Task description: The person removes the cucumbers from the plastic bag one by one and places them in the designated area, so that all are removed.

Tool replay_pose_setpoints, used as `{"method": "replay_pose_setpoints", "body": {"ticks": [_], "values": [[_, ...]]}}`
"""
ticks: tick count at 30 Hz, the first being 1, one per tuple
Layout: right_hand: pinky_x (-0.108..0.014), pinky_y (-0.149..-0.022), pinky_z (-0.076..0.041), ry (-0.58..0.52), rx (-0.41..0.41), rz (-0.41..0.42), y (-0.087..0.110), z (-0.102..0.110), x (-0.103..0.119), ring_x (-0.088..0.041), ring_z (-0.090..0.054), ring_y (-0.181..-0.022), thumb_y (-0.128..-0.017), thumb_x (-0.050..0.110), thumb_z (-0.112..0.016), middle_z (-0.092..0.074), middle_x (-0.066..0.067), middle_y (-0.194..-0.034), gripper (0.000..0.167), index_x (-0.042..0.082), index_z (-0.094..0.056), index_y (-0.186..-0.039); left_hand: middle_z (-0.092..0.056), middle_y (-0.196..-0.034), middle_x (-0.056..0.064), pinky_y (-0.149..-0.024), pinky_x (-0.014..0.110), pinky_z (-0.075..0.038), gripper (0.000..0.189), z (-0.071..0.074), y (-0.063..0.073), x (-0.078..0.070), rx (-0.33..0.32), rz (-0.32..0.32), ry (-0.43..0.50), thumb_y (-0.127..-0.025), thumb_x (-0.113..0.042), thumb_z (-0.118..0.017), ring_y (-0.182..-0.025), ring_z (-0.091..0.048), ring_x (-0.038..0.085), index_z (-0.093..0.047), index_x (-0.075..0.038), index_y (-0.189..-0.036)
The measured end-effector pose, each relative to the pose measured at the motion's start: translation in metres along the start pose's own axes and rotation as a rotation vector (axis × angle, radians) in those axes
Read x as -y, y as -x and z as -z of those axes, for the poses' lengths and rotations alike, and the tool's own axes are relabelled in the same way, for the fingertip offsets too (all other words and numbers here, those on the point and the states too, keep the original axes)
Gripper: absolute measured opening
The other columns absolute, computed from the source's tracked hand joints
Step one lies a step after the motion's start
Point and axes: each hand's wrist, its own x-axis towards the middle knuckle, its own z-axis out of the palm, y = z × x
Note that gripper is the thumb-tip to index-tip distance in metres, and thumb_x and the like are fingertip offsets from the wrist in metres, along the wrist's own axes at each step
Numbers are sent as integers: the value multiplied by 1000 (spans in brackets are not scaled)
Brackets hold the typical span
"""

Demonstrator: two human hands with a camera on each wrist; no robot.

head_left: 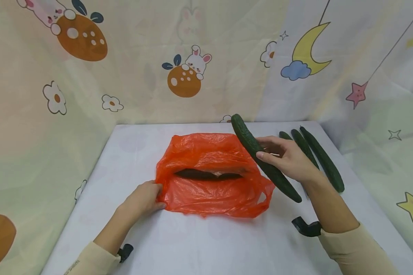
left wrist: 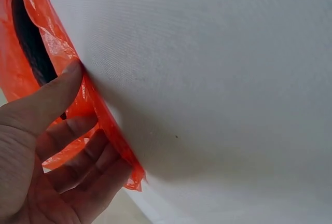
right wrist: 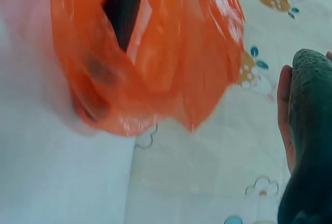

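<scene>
An orange-red plastic bag (head_left: 206,152) lies on the white table with its mouth gaping, and a dark cucumber (head_left: 196,174) shows through the opening. At the bag's left edge my left hand (head_left: 142,198) holds the plastic; in the left wrist view its thumb and bent fingers (left wrist: 93,151) are at the rim. My right hand (head_left: 289,156) grips another cucumber (head_left: 266,164) around its middle, slanted and raised beside the bag's right side. In the right wrist view this cucumber (right wrist: 314,115) is at the right edge, with fingers behind it.
More cucumbers (head_left: 323,160) lie at the table's right side, partly hidden behind my right hand and forearm. A patterned cloth (head_left: 141,68) with rabbits and flowers hangs behind the white table (head_left: 130,152). Black wrist-worn devices (head_left: 306,227) stick out at both sleeves.
</scene>
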Motion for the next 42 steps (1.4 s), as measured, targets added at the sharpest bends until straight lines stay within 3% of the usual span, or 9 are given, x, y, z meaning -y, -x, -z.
{"method": "replay_pose_setpoints", "body": {"ticks": [8, 18, 25, 31, 35, 42], "values": [[-23, -79, -58, 102, -110, -54, 12, 20, -9, -10, -69, -98, -100, 22, -69, -70, -11, -120, 45, 11, -59, -143, -53, -78, -1, -68, 31, -51, 35, -1, 3, -1, -17, -13, 15, -77, -27, -92, -75, -51, 18, -63, -12, -90], [-24, -75, -59, 74, -188, -153, 18, 28, -30, -5, -68, -95, -101, 30, -66, -66, -18, -127, 51, 11, -54, -147, -51, -73, -1, -63, 30, -45, 35, -1, 5, -2, -61, -21, 2, -76, -28, -92, -69, -49, 17, -64, -11, -86], [-19, -75, -57, 41, -301, -277, 24, 38, -55, 0, -65, -97, -101, 41, -65, -61, -10, -130, 60, 13, -49, -151, -50, -74, 0, -64, 30, -46, 36, -1, 1, -2, -52, -26, -12, -77, -29, -92, -71, -49, 17, -62, -12, -87], [-16, -74, -56, 18, -345, -265, 21, 40, -68, 0, -65, -96, -101, 39, -66, -61, -5, -124, 60, 8, -50, -149, -51, -76, 0, -65, 30, -46, 36, -1, 2, 2, -45, -5, 7, -77, -29, -91, -73, -49, 17, -63, -11, -88], [-11, -75, -53, 76, -338, -287, 21, 40, -79, -5, -61, -101, -100, 41, -66, -61, -16, -131, 64, 8, -48, -152, -52, -78, -1, -66, 31, -47, 35, -3, 2, 4, -51, -14, 16, -77, -28, -91, -73, -50, 17, -64, -10, -91], [-7, -73, -49, 111, -320, -371, 25, 41, -100, -31, -59, -116, -98, 48, -66, -58, -23, -139, 71, 9, -46, -153, -52, -78, -1, -67, 31, -47, 35, -6, 1, 3, -59, -47, 5, -77, -28, -91, -73, -50, 17, -65, -9, -91]]}}
